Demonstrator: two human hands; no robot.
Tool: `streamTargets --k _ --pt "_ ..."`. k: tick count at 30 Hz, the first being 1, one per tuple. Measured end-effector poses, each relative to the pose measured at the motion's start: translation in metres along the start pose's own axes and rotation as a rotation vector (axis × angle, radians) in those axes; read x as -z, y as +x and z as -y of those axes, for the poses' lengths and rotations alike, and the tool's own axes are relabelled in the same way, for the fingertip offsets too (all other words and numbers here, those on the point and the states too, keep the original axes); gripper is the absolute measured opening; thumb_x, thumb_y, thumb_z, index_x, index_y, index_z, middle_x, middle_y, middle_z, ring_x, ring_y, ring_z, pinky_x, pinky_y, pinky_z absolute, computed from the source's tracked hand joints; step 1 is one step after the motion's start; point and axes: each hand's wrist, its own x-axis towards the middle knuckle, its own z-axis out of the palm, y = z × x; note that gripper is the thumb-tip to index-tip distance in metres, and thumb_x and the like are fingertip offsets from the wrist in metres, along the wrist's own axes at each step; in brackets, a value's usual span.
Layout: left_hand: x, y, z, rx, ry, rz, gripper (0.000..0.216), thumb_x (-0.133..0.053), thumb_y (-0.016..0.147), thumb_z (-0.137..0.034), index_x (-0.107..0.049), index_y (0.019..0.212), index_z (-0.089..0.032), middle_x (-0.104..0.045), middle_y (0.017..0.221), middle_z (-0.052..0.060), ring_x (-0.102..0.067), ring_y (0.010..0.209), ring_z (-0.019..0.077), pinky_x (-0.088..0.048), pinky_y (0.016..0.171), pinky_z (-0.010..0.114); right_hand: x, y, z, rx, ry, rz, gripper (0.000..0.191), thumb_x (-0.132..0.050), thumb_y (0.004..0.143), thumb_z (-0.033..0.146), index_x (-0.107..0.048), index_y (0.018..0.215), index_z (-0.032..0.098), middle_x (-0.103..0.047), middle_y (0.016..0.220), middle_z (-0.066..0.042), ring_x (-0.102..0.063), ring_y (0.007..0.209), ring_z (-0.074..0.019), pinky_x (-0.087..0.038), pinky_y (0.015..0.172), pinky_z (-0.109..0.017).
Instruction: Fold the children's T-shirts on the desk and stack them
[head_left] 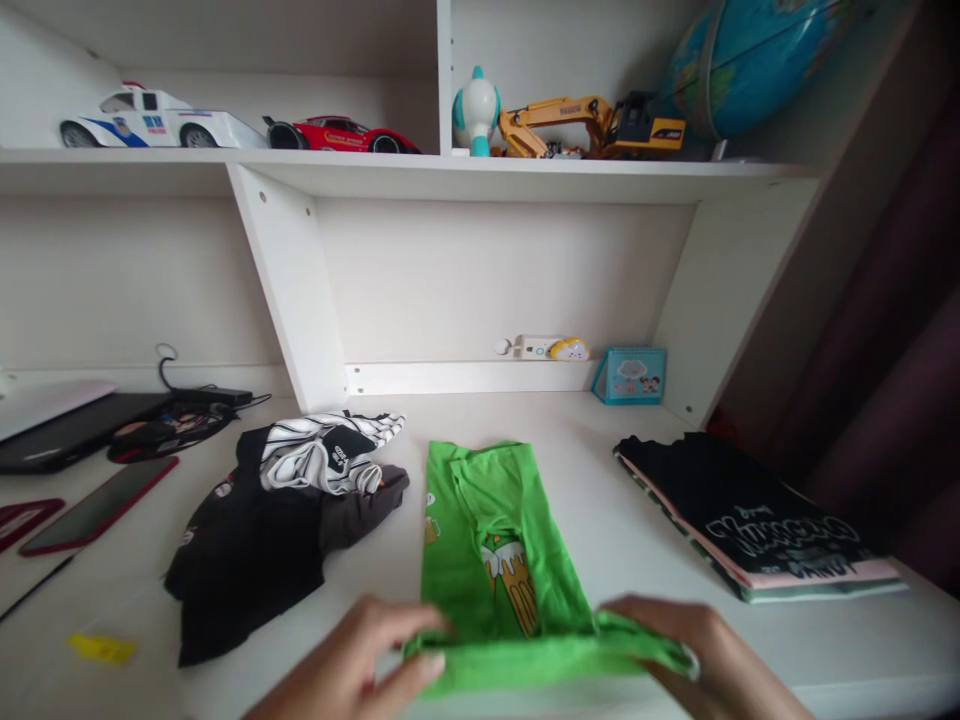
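Left hand [360, 655] and right hand [694, 635] each pinched 1 end of the raised near edge of a partly folded, printed green fabric shirt [469, 575]. The rest lay flat on the white desk [600, 490].

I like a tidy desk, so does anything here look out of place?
The dark clothes left of the green shirt lie crumpled, unlike the neat stack at right. A yellow scrap lies near the front left. No spill shows.

Wht desk [585, 470] — grn shirt [469, 585] btwn clothes heap [262, 540] & folded stack [750, 510].
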Motion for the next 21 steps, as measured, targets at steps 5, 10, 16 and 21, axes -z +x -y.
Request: streamTargets --k 5,10,16,21 --pt "0.046 0.133 0.009 -0.009 -0.249 -0.161 0.032 -0.056 0.072 -0.046 -0.06 0.079 -0.016 -0.056 0.066 -0.002 -0.052 0.062 0.0118 -0.039 0.054 0.019 0.026 0.137 -0.032 -0.225 0.044 -0.084 0.023 -0.05 0.08 0.037 -0.057 0.087 0.016 -0.06 0.073 0.0 -0.055 0.069 -0.0139 -0.044 0.06 -0.022" --pt "0.046 0.212 0.074 0.197 -0.259 -0.172 0.03 -0.064 0.061 -0.043 -0.054 0.068 -0.015 -0.041 0.051 -0.007 -0.04 0.048 0.0085 -0.029 0.046 0.019 -0.018 0.216 -0.098 -0.38 -0.048 -0.016 0.016 -0.053 0.081 0.027 -0.057 0.08 0.011 -0.057 0.072 0.0 -0.054 0.067 -0.0111 -0.043 0.061 -0.024" --pt "0.043 0.208 0.108 0.158 -0.193 -0.11 0.027 -0.056 0.069 -0.04 -0.059 0.081 -0.016 -0.056 0.066 -0.002 -0.051 0.058 0.0111 -0.037 0.053 0.02 -0.04 0.223 -0.125 -0.419 -0.14 0.008 0.021 -0.046 0.087 0.032 -0.052 0.098 0.016 -0.058 0.089 -0.002 -0.055 0.078 -0.012 -0.043 0.071 -0.028" --pt "0.049 0.219 0.124 0.101 0.159 -0.268 0.026 -0.061 0.064 -0.035 -0.059 0.081 -0.015 -0.06 0.076 0.002 -0.056 0.076 0.0186 -0.041 0.067 0.026 -0.04 0.225 -0.128 -0.461 -0.238 -0.003 0.031 -0.053 0.082 0.031 -0.047 0.108 0.015 -0.057 0.097 -0.007 -0.054 0.086 -0.0157 -0.042 0.075 -0.029"
